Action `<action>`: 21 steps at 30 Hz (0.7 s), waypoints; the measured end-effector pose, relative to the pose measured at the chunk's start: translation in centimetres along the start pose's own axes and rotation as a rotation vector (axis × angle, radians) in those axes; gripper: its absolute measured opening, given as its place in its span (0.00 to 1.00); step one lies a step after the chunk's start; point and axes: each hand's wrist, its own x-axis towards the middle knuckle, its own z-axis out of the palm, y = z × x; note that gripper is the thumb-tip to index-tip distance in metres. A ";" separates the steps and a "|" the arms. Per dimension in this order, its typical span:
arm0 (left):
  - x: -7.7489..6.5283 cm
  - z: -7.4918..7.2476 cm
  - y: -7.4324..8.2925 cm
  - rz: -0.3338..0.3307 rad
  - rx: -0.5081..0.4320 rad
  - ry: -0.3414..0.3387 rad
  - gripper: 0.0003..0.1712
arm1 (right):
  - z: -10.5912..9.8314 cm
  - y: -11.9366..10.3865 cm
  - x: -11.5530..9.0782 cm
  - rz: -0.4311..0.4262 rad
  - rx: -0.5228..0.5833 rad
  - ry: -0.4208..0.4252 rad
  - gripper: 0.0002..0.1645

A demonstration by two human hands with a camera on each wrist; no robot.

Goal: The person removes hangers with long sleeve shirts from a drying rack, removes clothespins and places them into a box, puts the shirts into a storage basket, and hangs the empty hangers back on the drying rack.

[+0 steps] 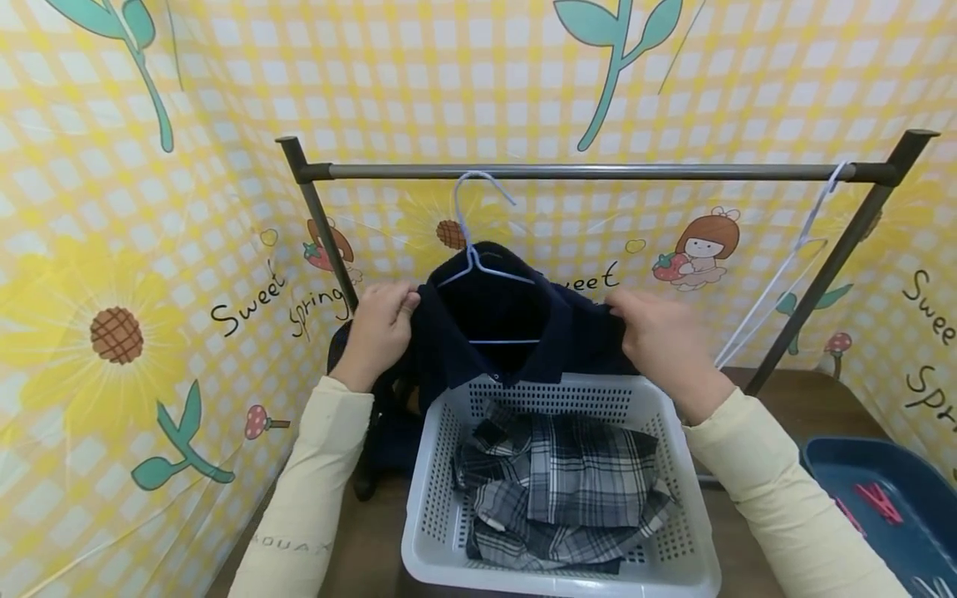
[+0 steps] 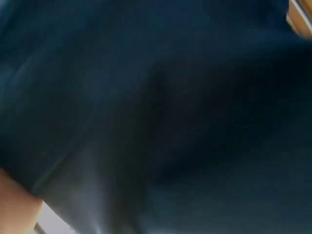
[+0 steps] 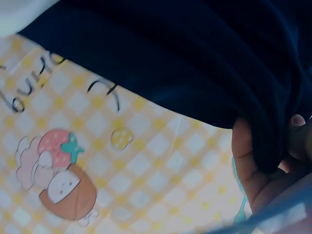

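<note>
A dark navy collared shirt (image 1: 557, 332) sits on a pale lilac wire hanger (image 1: 473, 256) in the head view. The hanger's hook reaches the rail; whether it rests over the rail I cannot tell. My left hand (image 1: 380, 330) grips the shirt's shoulder at the left. On the opposite shoulder, my right hand (image 1: 665, 342), slightly blurred, pinches the cloth. Dark fabric (image 2: 161, 126) fills most of the left wrist view and hides the left fingers. In the right wrist view, a fold of the shirt (image 3: 195, 73) lies between thumb and fingers of the right hand (image 3: 263, 180).
Below the shirt stands a white basket (image 1: 415, 531) holding a grey plaid garment (image 1: 586, 473). A metal rail (image 1: 613, 172) spans the back. Another hanger (image 1: 770, 286) hangs at its right end. A blue tray (image 1: 830, 453) with pink clothespins (image 1: 878, 503) is at lower right.
</note>
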 end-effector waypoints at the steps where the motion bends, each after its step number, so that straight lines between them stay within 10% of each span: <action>1: 0.2 0.2 0.3 -0.006 -0.029 0.009 0.14 | 0.2 -0.3 0.0 -0.008 0.004 -0.005 0.11; 6: 1.0 1.1 1.9 -0.072 -0.152 0.046 0.10 | 0.8 -1.5 0.0 -0.009 0.030 -0.013 0.13; 13: 1.8 1.1 3.0 -0.236 -0.688 0.030 0.16 | 1.2 -2.2 0.2 0.018 0.068 -0.034 0.12; 21: 2.7 1.0 4.4 -0.170 -0.669 -0.045 0.11 | 1.7 -2.7 0.3 0.059 0.064 -0.085 0.10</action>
